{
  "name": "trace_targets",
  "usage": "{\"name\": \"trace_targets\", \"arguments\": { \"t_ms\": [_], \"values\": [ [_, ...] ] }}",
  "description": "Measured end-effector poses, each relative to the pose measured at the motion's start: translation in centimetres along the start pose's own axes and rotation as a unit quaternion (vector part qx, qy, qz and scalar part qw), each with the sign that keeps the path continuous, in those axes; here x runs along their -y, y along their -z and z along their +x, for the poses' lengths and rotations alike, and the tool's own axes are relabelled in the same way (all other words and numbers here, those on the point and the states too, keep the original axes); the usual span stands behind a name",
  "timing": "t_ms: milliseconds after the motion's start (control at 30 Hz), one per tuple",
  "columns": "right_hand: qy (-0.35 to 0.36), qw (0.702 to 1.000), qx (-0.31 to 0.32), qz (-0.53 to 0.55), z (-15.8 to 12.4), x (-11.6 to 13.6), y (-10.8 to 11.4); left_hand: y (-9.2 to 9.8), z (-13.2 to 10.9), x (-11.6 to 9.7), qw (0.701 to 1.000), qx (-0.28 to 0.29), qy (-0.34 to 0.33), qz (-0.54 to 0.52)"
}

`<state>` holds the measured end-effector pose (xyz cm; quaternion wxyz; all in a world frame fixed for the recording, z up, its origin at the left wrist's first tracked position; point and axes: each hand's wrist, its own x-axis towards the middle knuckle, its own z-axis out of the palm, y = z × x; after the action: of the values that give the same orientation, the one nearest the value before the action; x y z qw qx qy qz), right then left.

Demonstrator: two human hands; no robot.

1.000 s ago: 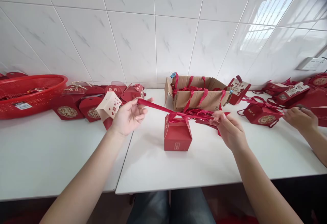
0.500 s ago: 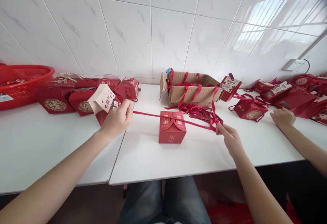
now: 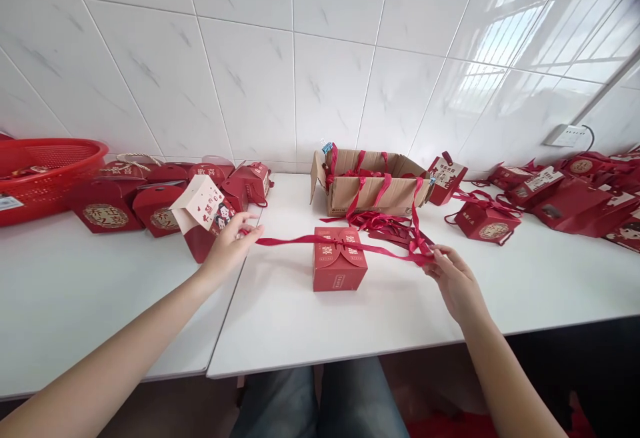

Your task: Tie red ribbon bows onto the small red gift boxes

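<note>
A small red gift box (image 3: 339,277) with gold lettering and interlocking top flaps stands upright on the white table in front of me. A red ribbon (image 3: 287,241) runs across its top from one hand to the other, slightly slack. To the left of the box, my left hand (image 3: 231,243) pinches one end, its fingers a little loosened. On the right, my right hand (image 3: 457,279) grips the other part between thumb and fingers, beside a knotted bit of ribbon. Behind the box lies a pile of loose red ribbons (image 3: 377,222).
Behind stands an open cardboard carton (image 3: 370,197) with ribbons draped over its edge. A cream-flapped box (image 3: 197,201) and several red boxes (image 3: 113,208) stand left, near a red plastic basket (image 3: 60,178). A ribbon-tied box (image 3: 487,221) and more boxes sit right.
The ribbon has gone from taut to slightly slack and twisted. My left hand's fingers have loosened from a tight grip. The other person's hand at the right has left the view.
</note>
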<state>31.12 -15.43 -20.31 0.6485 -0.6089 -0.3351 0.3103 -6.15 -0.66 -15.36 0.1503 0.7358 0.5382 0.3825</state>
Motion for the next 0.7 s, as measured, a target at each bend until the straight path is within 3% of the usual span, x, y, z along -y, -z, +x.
{"name": "trace_targets", "arguments": {
  "t_ms": [133, 167, 233, 267, 333, 400, 500, 600, 700],
  "values": [
    [0.124, 0.98, -0.138, -0.074, -0.2, 1.0, -1.3, -0.5, -0.2, -0.8, 0.99, -0.086, -0.109, 0.03],
    [0.163, 0.971, -0.139, -0.102, -0.2, 1.4, -1.9, -0.7, -0.2, -1.4, 0.987, -0.075, -0.137, 0.032],
    [0.214, 0.964, -0.059, -0.145, -0.3, 2.4, -3.8, -1.6, -0.3, -2.9, 0.99, 0.023, -0.138, -0.017],
    [0.216, 0.964, 0.012, -0.155, -0.2, 2.8, -4.9, -2.3, -0.3, -3.7, 0.988, 0.098, -0.101, -0.061],
    [0.182, 0.964, 0.126, -0.151, -0.1, 3.5, -7.2, -3.7, -0.3, -5.1, 0.975, 0.183, -0.044, -0.119],
    [0.12, 0.96, 0.192, -0.162, 0.2, 4.0, -9.1, -4.9, -0.1, -5.9, 0.971, 0.198, -0.002, -0.135],
    [0.04, 0.951, 0.231, -0.202, 0.7, 4.3, -10.5, -5.7, 0.3, -6.4, 0.961, 0.224, 0.049, -0.155],
    [0.001, 0.92, 0.304, -0.248, 1.1, 4.7, -10.2, -5.3, 0.7, -6.5, 0.938, 0.287, 0.064, -0.185],
    [0.0, 0.893, 0.394, -0.215, 1.3, 5.1, -9.2, -4.7, 0.8, -6.5, 0.923, 0.304, 0.088, -0.218]
  ]
}}
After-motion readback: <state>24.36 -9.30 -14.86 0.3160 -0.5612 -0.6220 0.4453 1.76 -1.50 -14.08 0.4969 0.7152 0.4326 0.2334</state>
